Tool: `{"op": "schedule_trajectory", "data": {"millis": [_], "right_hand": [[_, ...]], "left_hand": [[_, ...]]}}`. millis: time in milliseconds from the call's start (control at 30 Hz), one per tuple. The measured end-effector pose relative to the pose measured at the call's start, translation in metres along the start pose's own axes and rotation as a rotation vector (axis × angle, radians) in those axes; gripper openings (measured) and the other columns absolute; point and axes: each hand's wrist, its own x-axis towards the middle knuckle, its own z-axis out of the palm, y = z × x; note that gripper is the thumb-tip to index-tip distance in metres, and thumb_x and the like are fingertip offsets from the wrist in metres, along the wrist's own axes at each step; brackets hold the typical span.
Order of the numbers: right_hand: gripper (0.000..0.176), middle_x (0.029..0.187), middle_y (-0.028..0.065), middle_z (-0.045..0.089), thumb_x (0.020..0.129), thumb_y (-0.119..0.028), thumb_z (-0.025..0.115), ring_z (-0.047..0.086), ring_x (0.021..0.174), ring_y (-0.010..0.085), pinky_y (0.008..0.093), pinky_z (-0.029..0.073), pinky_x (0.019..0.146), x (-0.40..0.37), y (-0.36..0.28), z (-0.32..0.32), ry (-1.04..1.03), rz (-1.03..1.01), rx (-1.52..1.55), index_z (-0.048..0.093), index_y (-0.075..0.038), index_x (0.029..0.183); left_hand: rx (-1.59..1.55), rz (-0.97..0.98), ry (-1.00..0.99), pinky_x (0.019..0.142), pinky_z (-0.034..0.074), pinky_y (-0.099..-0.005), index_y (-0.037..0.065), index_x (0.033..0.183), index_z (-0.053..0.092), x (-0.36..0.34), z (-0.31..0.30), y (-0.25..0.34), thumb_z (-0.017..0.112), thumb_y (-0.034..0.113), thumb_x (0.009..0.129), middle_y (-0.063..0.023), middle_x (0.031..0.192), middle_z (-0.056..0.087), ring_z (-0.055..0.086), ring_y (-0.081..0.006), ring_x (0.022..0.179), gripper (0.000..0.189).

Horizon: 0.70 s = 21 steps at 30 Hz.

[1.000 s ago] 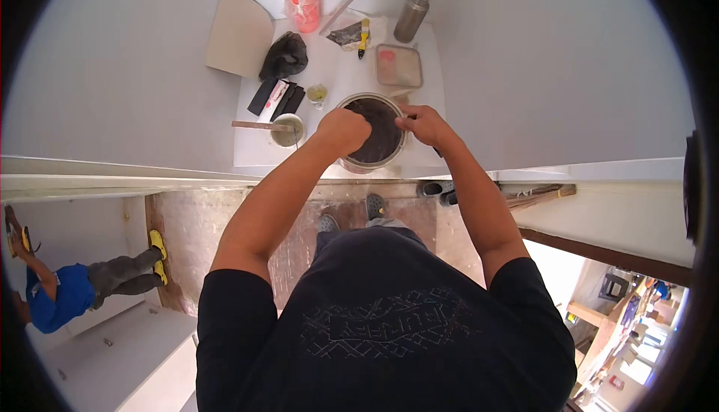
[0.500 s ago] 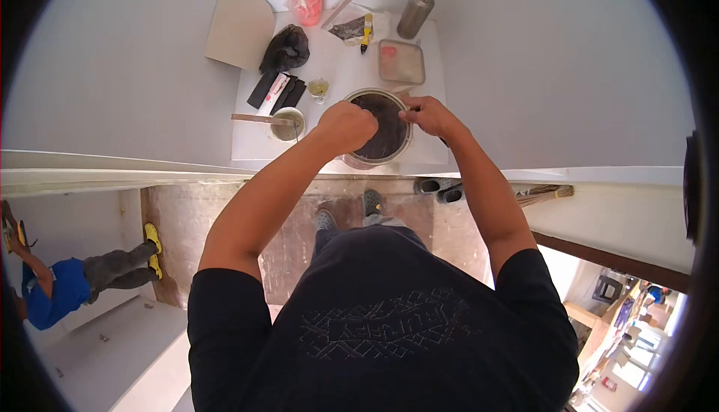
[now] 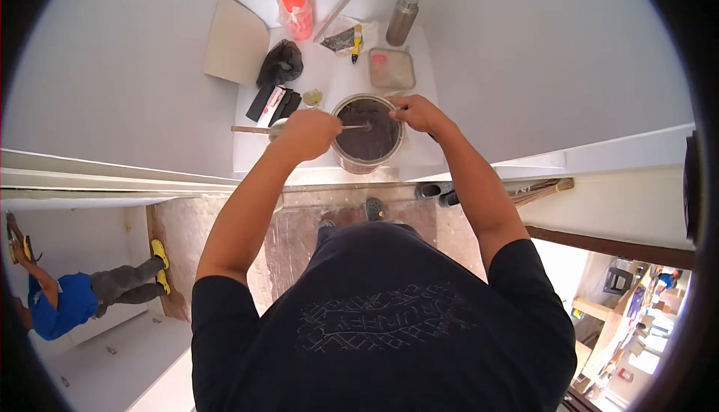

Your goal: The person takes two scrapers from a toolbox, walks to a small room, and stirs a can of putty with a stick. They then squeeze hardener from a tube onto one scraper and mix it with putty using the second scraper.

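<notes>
A round bucket point(image 3: 347, 159) of dark grey contents stands at the front of the white table. Over its left rim is my left hand point(image 3: 307, 135), closed around a thin pale stick point(image 3: 353, 126) whose far end reaches over the dark contents. My right hand point(image 3: 414, 114) pinches the bucket's right rim, thumb on the inner side. Left of the bucket, a small tub point(image 3: 278, 124) is mostly hidden behind my left hand. A flat wooden stick point(image 3: 251, 129) lies across that tub. Close behind stands a small clear cup point(image 3: 312, 98).
On the white table point(image 3: 251, 159) are a lidded container point(image 3: 392, 69), a metal flask point(image 3: 402, 19), a yellow-handled brush point(image 3: 356, 43), a pink bottle point(image 3: 295, 7), a black bag point(image 3: 281, 63) and black packets point(image 3: 264, 105). A person in blue point(image 3: 66, 300) is at far left.
My left hand has moved left from over the bucket's middle, and the thin stick now shows beyond it. The right hand stays on the rim. The whole view has shifted slightly.
</notes>
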Motion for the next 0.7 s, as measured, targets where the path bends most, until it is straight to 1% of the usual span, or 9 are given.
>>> {"op": "schedule_trajectory", "data": {"millis": [100,200,300,333,367,433,533,633,700], "right_hand": [[0.048,0.103,0.0201,0.069,0.082,-0.026,0.071,0.064,0.087,0.0258,0.0334,0.048,0.083,0.002,-0.017,-0.012,-0.059,-0.055,-0.025,0.062,-0.013,0.127],[0.055,0.092,0.009,0.068,0.083,-0.028,0.071,0.059,0.08,0.0177,0.0308,0.049,0.071,0.01,-0.009,-0.019,0.012,-0.09,-0.113,0.057,-0.003,0.131],[0.053,0.088,0.0055,0.064,0.082,-0.034,0.072,0.055,0.072,0.0139,0.0285,0.045,0.057,-0.013,-0.02,-0.024,0.312,0.153,0.383,0.06,-0.006,0.126],[0.051,0.089,0.0067,0.062,0.082,-0.038,0.072,0.056,0.073,0.0171,0.0307,0.047,0.059,-0.022,-0.018,-0.022,0.411,0.223,0.623,0.063,-0.004,0.119],[0.05,0.089,0.0079,0.06,0.082,-0.042,0.073,0.056,0.073,0.0202,0.033,0.049,0.062,-0.032,-0.013,-0.02,0.503,0.294,0.862,0.065,-0.002,0.112],[0.042,0.085,0.0053,0.051,0.086,-0.03,0.068,0.049,0.068,0.018,0.0314,0.044,0.055,-0.045,0.009,-0.009,0.474,0.368,1.263,0.059,-0.003,0.116],[0.044,0.1,0.0106,0.056,0.085,-0.008,0.059,0.057,0.082,0.0236,0.0354,0.052,0.066,-0.068,0.032,0.012,0.232,0.297,1.671,0.047,-0.002,0.128],[0.049,0.119,0.0185,0.055,0.081,0.008,0.05,0.06,0.104,0.0328,0.0426,0.055,0.085,-0.097,-0.009,0.026,0.403,0.412,1.712,0.041,-0.001,0.128],[0.048,0.129,0.0223,0.05,0.081,0.01,0.048,0.057,0.113,0.0356,0.0448,0.052,0.094,-0.118,-0.027,0.028,0.244,0.212,1.747,0.04,-0.001,0.127]], "left_hand": [[-0.309,-0.187,0.104,0.062,0.047,-0.0357,0.007,0.091,0.071,-0.04,-0.026,-0.008,0.061,0.019,0.088,-0.0092,0.075,0.065,0.06,-0.0248,0.067,0.016],[-0.766,-0.391,0.321,0.057,0.042,-0.0328,0.003,0.095,0.07,-0.084,-0.023,-0.013,0.063,0.022,0.09,-0.0036,0.068,0.06,0.054,-0.0174,0.061,0.021],[-1.176,-0.649,0.459,0.051,0.035,-0.025,-0.004,0.1,0.069,-0.124,0.002,-0.017,0.063,0.024,0.092,0.0014,0.066,0.054,0.043,-0.0066,0.059,0.029],[-1.303,-0.701,0.523,0.05,0.031,-0.0214,-0.005,0.1,0.067,-0.134,0.008,-0.011,0.064,0.024,0.093,0.0008,0.065,0.054,0.041,-0.0055,0.055,0.03],[-1.481,-0.681,0.574,0.05,0.032,-0.0217,-0.004,0.101,0.066,-0.143,0.021,-0.009,0.063,0.024,0.093,0.0007,0.065,0.053,0.042,-0.0064,0.055,0.029],[-1.779,-0.641,0.667,0.05,0.033,-0.0222,-0.004,0.102,0.064,-0.156,0.043,-0.001,0.061,0.023,0.095,0.0002,0.065,0.053,0.043,-0.0082,0.055,0.028],[-2.094,-0.527,0.71,0.054,0.039,-0.0254,-0.002,0.102,0.061,-0.163,0.06,0.021,0.055,0.02,0.097,-0.0033,0.069,0.056,0.047,-0.0126,0.058,0.024],[-2.247,-0.44,0.626,0.061,0.046,-0.0273,-0.001,0.102,0.059,-0.164,0.063,0.041,0.058,0.013,0.093,-0.0069,0.075,0.06,0.056,-0.0159,0.066,0.017],[-2.247,-0.384,0.498,0.063,0.048,-0.0281,-0.001,0.105,0.056,-0.161,0.064,0.054,0.06,0.008,0.091,-0.0097,0.081,0.063,0.06,-0.0176,0.07,0.017]]}}
